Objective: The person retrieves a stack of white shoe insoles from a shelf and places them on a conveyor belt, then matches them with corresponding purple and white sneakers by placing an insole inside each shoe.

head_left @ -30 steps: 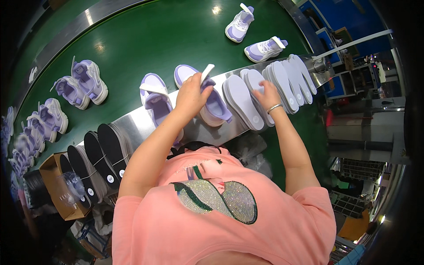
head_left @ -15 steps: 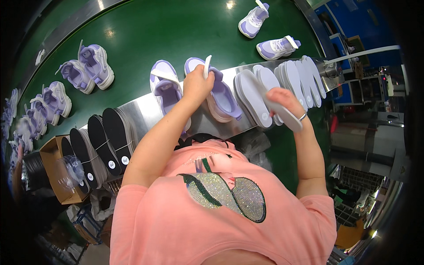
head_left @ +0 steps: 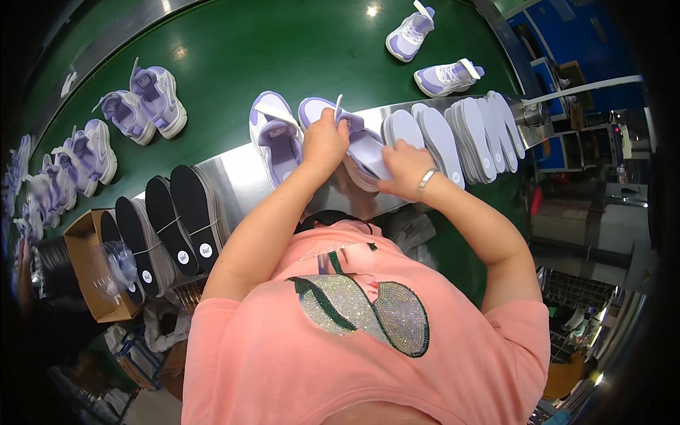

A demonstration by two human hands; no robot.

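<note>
Two lilac and white sneakers stand on a metal shelf [head_left: 234, 180] in front of me. My left hand [head_left: 324, 138] grips the right-hand sneaker [head_left: 354, 134] at its opening, next to a white shoehorn-like strip [head_left: 338, 106]. My right hand [head_left: 404, 166], with a ring on one finger, presses a pale lilac insole [head_left: 372, 152] into that sneaker. The other sneaker [head_left: 273, 134] sits just to its left, untouched.
A fanned row of pale insoles [head_left: 460, 138] lies right of my hands. Black insoles [head_left: 173, 223] stand in a row at the left beside a cardboard box [head_left: 85, 273]. More lilac sneakers [head_left: 145, 103] ride on the green conveyor belt [head_left: 234, 64], two [head_left: 425, 53] at the far side.
My right hand took one insole off the row on the right, carried it left and now pushes it into the sneaker that my left hand keeps holding.
</note>
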